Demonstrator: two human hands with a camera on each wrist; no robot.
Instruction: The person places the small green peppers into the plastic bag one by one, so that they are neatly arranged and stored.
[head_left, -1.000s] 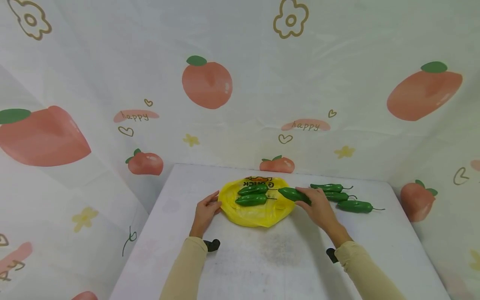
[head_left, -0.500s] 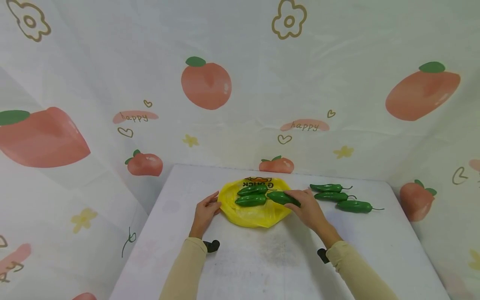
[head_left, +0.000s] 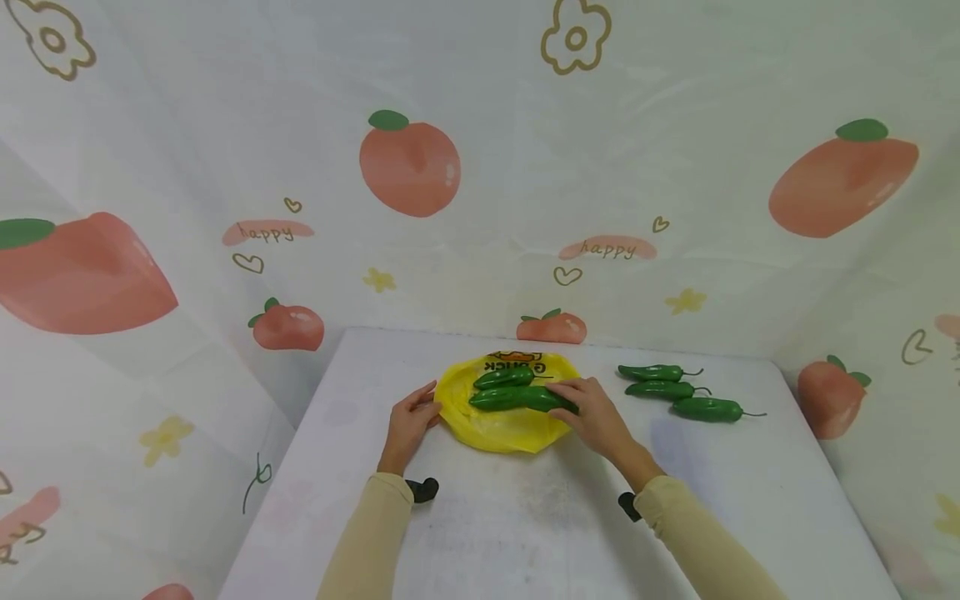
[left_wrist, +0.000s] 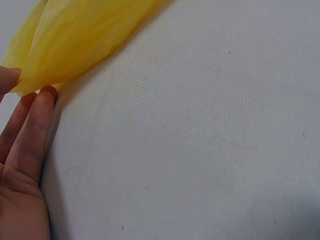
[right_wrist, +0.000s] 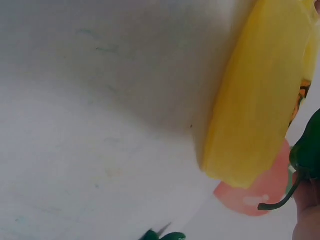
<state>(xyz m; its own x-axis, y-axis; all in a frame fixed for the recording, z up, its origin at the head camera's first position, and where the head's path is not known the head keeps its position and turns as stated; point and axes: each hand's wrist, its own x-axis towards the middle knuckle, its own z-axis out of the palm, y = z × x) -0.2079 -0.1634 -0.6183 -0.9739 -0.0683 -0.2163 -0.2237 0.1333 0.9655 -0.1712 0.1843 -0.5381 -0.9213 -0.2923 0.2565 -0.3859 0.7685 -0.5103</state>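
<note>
My left hand point(head_left: 409, 425) pinches the left rim of a yellow plastic bag point(head_left: 487, 439), the thumb above and fingers below, as the left wrist view shows. The bag lies spread on the table with black lettering at its back. Two green peppers point(head_left: 502, 379) lie on it side by side. In my right hand point(head_left: 602, 421) is a third green pepper point(head_left: 542, 399), held by its stem end over the right part of the bag, its tip at or over the front pepper. In the right wrist view the held pepper point(right_wrist: 309, 152) shows its curved stem.
Several items stand out: three green peppers point(head_left: 660, 390) lie in a staggered group on the right of the white table point(head_left: 525, 533). A white cloth point(head_left: 480, 275) printed with fruit hangs behind the table and along both sides.
My right hand has moved left with its pepper, from the bag's right edge to over the bag beside the front pepper. The left hand stays at the rim.
</note>
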